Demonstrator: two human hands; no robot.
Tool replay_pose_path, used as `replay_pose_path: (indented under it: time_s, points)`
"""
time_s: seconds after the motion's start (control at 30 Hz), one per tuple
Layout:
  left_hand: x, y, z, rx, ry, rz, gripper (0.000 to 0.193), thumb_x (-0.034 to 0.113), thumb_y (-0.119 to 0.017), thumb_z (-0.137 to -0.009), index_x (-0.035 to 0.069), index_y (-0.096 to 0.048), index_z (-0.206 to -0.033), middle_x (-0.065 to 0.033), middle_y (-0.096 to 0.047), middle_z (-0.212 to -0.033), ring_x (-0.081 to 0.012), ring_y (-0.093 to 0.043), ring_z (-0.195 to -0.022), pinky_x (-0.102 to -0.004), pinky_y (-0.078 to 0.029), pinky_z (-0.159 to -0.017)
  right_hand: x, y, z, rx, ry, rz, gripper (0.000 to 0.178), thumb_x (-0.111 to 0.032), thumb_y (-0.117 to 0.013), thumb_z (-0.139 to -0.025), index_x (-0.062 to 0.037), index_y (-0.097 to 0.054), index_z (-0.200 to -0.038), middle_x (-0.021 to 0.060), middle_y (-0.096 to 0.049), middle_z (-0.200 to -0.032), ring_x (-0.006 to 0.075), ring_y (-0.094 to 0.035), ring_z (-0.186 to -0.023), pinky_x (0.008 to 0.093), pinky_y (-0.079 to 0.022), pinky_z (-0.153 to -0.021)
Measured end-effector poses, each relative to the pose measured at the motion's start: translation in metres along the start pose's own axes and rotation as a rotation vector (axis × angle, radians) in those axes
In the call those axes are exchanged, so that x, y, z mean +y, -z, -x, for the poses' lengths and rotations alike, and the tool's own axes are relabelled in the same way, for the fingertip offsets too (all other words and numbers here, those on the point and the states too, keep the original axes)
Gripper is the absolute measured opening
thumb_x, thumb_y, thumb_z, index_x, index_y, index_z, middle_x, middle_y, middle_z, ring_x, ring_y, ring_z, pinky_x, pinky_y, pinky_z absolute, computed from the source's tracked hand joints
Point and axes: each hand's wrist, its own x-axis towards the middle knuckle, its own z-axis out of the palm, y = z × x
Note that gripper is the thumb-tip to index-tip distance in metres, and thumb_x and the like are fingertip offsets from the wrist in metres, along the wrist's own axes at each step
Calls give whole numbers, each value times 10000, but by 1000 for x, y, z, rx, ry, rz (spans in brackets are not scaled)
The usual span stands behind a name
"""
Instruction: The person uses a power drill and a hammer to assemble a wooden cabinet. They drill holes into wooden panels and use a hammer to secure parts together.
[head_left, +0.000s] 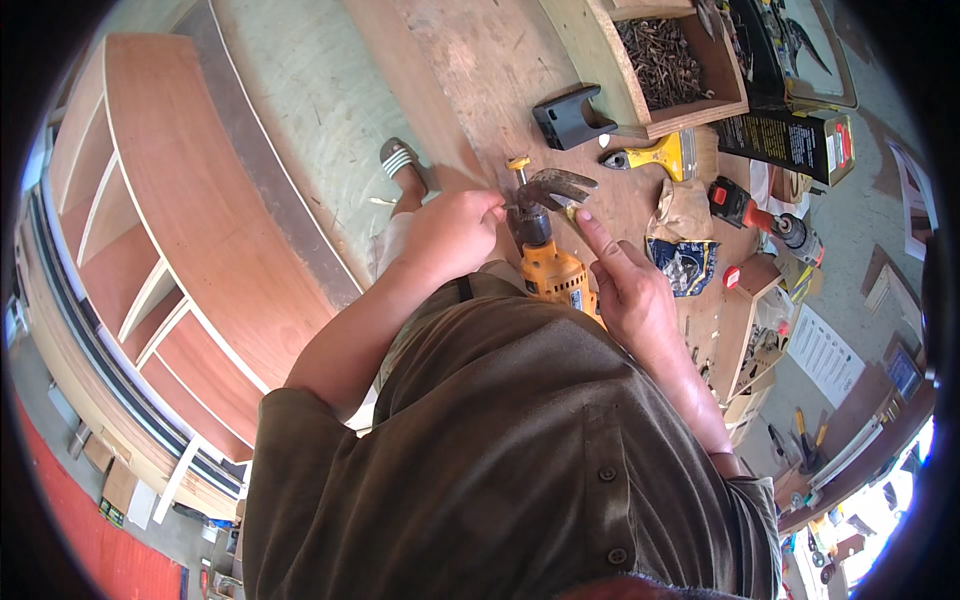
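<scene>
My left hand (452, 232) is closed, thumb and fingertips pinched together beside the black chuck of a yellow power drill (556, 272). Whatever sits in that pinch is too small to make out. The drill lies at the bench edge against my shirt. A claw hammer's dark metal head (560, 187) shows just beyond the chuck; its handle is hard to make out. My right hand (637, 290) is to the right of the drill, index finger stretched toward the hammer head and the other fingers loosely curled. A small yellow-topped piece (517, 164) stands past the chuck.
A wooden box (728, 115) full of screws stands at the bench's far side, beside a black holder (573, 117). A yellow-handled brush (660, 157), a crumpled packet (683, 265) and a red-black drill (762, 217) lie to the right. A curved wooden cabinet (190, 190) fills the left.
</scene>
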Motion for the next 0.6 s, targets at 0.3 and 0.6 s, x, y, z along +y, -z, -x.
replay_pose_path:
  time_s: [0.3, 0.6]
  points:
    - [-13, -11, -7, 84, -102, 57, 241, 191, -543, -940, 114, -743, -1050, -190, -720, -929, -397, -691, -897, -501, -529, -784, 0, -2, -2, -26, -2, 20, 708, -46, -644, -886, -349, -490, -1507, 128, -614, -823, 373, -660, -700, 501, -534, -630]
    - [-16, -9, -12, 82, -99, -129, 245, 197, -578, -938, 91, -749, -1078, -192, -717, -873, -393, -691, -876, -493, -537, -790, 0, -2, -10, -59, 40, 72, 670, -45, -625, -898, -323, -512, -1497, 128, -608, -814, 360, -660, -692, 486, -536, -625]
